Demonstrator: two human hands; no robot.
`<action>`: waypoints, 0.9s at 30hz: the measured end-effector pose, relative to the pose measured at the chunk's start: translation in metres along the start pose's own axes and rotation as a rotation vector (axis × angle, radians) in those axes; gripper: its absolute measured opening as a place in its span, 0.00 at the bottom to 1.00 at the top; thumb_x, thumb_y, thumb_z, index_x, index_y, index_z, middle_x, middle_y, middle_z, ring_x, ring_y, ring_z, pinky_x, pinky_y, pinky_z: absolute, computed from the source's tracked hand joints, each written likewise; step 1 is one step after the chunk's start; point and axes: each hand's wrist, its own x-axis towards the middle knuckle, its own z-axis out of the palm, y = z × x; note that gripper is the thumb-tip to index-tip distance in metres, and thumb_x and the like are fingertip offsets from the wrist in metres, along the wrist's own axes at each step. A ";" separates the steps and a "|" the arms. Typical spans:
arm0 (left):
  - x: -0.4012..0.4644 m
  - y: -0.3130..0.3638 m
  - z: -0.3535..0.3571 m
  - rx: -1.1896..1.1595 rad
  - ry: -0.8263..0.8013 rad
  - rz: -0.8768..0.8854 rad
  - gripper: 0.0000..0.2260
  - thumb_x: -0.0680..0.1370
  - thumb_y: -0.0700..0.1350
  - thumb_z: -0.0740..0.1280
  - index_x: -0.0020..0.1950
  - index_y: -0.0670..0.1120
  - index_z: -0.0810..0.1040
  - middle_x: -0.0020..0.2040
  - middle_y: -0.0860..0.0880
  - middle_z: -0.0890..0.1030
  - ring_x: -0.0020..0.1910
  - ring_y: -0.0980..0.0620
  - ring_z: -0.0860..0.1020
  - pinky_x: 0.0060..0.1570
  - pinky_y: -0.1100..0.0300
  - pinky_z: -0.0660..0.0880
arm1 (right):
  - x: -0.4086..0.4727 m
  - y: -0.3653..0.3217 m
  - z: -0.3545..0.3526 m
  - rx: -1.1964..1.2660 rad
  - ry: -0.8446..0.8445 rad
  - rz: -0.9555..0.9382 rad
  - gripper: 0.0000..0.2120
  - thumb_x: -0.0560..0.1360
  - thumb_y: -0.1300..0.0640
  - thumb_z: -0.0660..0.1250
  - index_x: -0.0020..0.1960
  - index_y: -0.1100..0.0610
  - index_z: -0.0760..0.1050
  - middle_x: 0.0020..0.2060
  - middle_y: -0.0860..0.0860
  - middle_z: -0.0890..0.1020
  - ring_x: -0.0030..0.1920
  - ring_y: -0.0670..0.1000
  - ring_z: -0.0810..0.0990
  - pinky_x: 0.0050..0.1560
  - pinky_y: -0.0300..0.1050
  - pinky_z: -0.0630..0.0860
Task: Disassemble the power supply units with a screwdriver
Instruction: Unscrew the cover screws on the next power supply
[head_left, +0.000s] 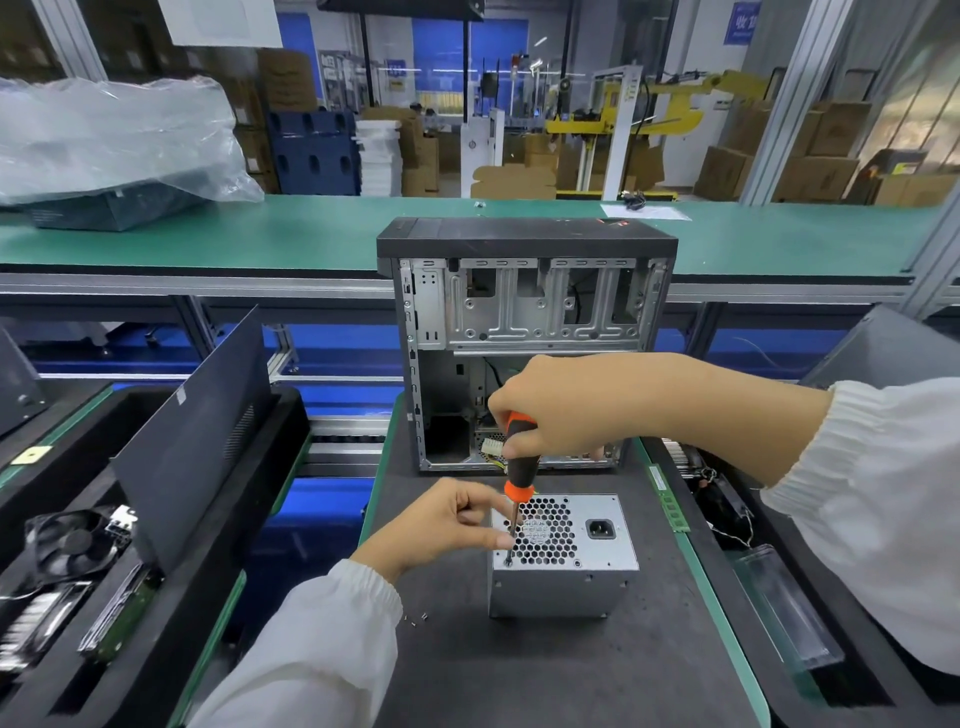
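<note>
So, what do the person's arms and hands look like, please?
Both hands are bare, with no gloves. The left hand and right hand come out of long white sleeves of loose fabric, gathered into elastic ribbed cuffs at the wrists. No markings, watch or rings show.

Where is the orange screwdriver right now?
The screwdriver stands almost upright in the middle of the head view, gripped by the right hand, its tip at the near-left corner of the silver power supply, beside the left hand.

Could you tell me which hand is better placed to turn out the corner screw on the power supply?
Right: the right hand grips the screwdriver, tip at the power supply corner; the left hand only steadies its shaft.
</note>
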 end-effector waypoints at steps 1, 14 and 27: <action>-0.002 -0.004 0.001 0.034 -0.015 -0.020 0.08 0.73 0.44 0.76 0.51 0.48 0.83 0.29 0.56 0.55 0.29 0.56 0.56 0.33 0.64 0.56 | -0.001 0.001 -0.001 0.012 -0.001 0.002 0.10 0.79 0.46 0.61 0.49 0.53 0.71 0.42 0.52 0.78 0.34 0.53 0.83 0.36 0.48 0.80; -0.007 -0.022 0.009 0.108 0.025 0.010 0.06 0.72 0.46 0.76 0.48 0.49 0.84 0.30 0.54 0.55 0.31 0.54 0.55 0.32 0.62 0.53 | -0.007 0.000 -0.015 0.040 -0.007 0.059 0.12 0.80 0.45 0.57 0.51 0.54 0.71 0.37 0.54 0.84 0.24 0.48 0.81 0.27 0.37 0.71; -0.004 -0.024 0.022 0.145 0.077 0.029 0.06 0.73 0.45 0.75 0.42 0.44 0.81 0.29 0.54 0.57 0.30 0.54 0.57 0.33 0.65 0.58 | -0.017 0.012 -0.020 0.077 0.062 0.089 0.14 0.79 0.45 0.59 0.50 0.56 0.73 0.35 0.52 0.81 0.28 0.51 0.83 0.30 0.39 0.74</action>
